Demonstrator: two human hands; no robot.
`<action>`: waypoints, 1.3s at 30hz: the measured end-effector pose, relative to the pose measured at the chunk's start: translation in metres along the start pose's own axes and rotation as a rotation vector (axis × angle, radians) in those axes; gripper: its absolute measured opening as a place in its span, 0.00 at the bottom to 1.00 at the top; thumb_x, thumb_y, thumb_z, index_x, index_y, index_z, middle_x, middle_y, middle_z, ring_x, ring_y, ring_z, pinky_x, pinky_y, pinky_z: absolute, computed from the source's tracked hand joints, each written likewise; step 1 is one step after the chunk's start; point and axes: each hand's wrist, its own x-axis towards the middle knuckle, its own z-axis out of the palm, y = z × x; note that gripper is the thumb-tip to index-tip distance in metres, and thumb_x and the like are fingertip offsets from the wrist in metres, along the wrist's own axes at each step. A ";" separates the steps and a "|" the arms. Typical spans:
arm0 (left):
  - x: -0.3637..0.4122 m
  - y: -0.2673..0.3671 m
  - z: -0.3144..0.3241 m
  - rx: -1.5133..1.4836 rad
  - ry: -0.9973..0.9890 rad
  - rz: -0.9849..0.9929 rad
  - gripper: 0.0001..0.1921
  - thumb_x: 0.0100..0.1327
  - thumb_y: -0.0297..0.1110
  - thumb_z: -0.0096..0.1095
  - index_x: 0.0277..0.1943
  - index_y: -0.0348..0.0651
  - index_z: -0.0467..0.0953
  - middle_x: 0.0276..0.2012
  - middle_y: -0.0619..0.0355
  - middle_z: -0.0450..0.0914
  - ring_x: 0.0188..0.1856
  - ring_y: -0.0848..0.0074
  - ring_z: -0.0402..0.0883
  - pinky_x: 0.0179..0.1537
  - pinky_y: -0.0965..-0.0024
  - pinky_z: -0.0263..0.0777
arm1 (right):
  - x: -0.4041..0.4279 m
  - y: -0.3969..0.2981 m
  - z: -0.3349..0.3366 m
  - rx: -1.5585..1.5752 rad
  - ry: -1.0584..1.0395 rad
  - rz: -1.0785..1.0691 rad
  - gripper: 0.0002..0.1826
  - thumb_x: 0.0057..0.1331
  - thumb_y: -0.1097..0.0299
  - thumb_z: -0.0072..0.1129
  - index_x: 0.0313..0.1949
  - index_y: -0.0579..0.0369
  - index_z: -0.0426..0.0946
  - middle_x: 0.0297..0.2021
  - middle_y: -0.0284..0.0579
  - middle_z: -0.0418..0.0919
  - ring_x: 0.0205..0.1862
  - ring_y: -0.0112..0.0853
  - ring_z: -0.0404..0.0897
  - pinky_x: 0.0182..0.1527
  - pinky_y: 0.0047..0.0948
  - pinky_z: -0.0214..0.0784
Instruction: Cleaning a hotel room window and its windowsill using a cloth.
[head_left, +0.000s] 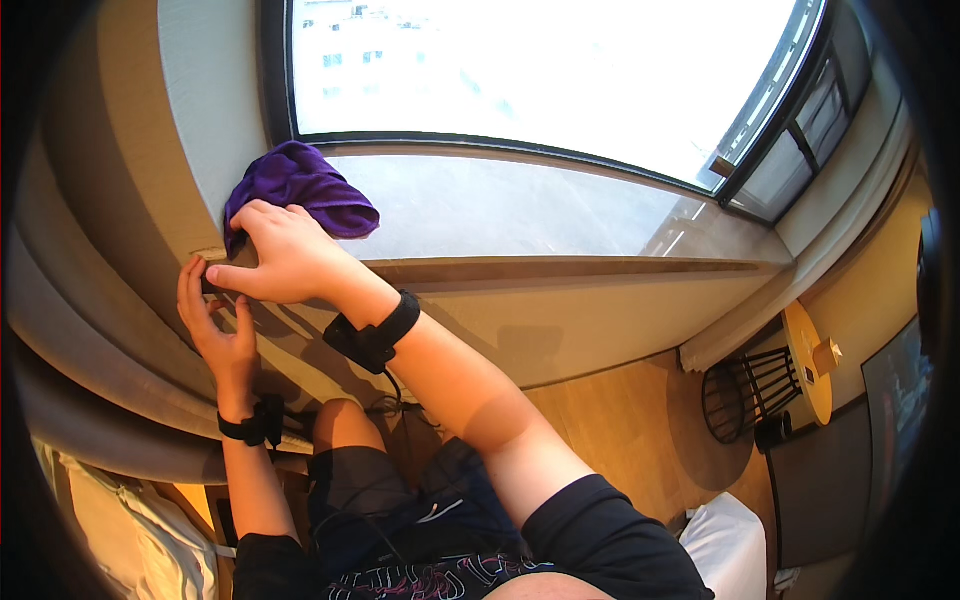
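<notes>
A crumpled purple cloth (304, 184) lies at the left end of the pale stone windowsill (480, 206), bunched up against the side wall of the window recess. My right hand (289, 255) has its fingers on the cloth's near side, with the thumb stretched out to the left. The fingertips are partly hidden in the folds. Lower and to the left, my left hand (217, 330) is raised beside the sill's corner, its fingers curved and apart with nothing between them. Its fingertips come close to the wall edge; whether they touch it I cannot tell.
A dark-framed window (502, 150) rises behind the sill. Grey-brown curtains (90, 330) hang close on my left. Farther right stand a round side table (810, 367) with a black wire base and a white-covered piece of furniture (724, 547). Black straps with devices circle both wrists.
</notes>
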 end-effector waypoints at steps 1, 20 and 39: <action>0.000 0.000 0.000 0.003 -0.005 -0.003 0.33 0.60 0.26 0.66 0.70 0.43 0.69 0.71 0.55 0.68 0.66 0.65 0.68 0.50 0.69 0.72 | 0.000 -0.001 0.001 0.019 0.004 0.002 0.33 0.63 0.42 0.64 0.51 0.63 0.79 0.51 0.55 0.81 0.55 0.51 0.78 0.61 0.44 0.64; 0.000 -0.003 0.000 -0.063 -0.020 -0.023 0.33 0.62 0.28 0.66 0.71 0.45 0.68 0.72 0.54 0.67 0.69 0.65 0.67 0.52 0.68 0.73 | 0.003 0.012 -0.001 0.049 -0.048 -0.064 0.32 0.65 0.44 0.60 0.51 0.66 0.79 0.50 0.57 0.82 0.56 0.49 0.78 0.62 0.41 0.64; 0.000 -0.003 -0.003 0.012 -0.032 0.012 0.31 0.65 0.29 0.67 0.71 0.44 0.67 0.72 0.54 0.67 0.69 0.66 0.68 0.51 0.70 0.73 | 0.002 0.003 0.003 -0.025 -0.026 0.014 0.37 0.57 0.40 0.67 0.51 0.64 0.79 0.49 0.55 0.81 0.52 0.49 0.78 0.58 0.40 0.66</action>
